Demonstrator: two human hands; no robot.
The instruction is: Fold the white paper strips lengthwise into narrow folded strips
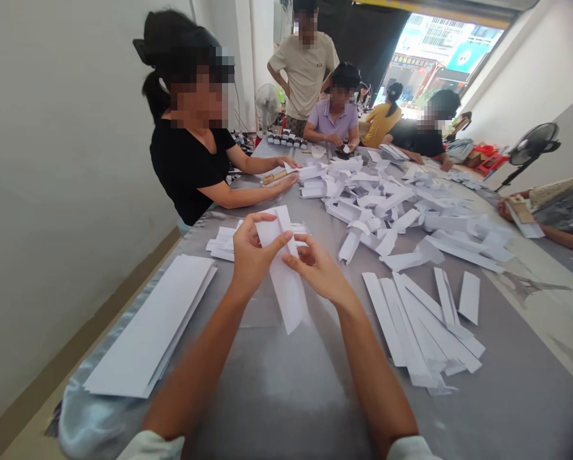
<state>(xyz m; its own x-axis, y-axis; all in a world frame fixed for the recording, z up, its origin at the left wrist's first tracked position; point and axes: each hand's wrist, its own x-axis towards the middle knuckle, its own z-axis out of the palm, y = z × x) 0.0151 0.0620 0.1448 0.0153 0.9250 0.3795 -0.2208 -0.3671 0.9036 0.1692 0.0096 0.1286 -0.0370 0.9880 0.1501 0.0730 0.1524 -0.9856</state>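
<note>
Between my two hands, above the table, is a long white paper strip [289, 300] with a fold along its upper right edge. My left hand [255, 249] grips it from the left, thumb on the front and fingers behind. On the right edge, my right hand [317, 265] pinches the paper near the fold. The strip's lower end hangs down toward the tabletop. A stack of flat white sheets [152, 326] lies left of my left arm. Several folded strips [420, 326] are spread right of my right arm. More white pieces [221, 244] lie partly hidden behind my left hand.
A large heap of folded white paper [372, 198] covers the table's middle. A person in black [190, 160] works close on the left with a wooden piece [274, 176]. Other people sit farther along the table [276, 396]. A black fan [535, 147] stands at the right.
</note>
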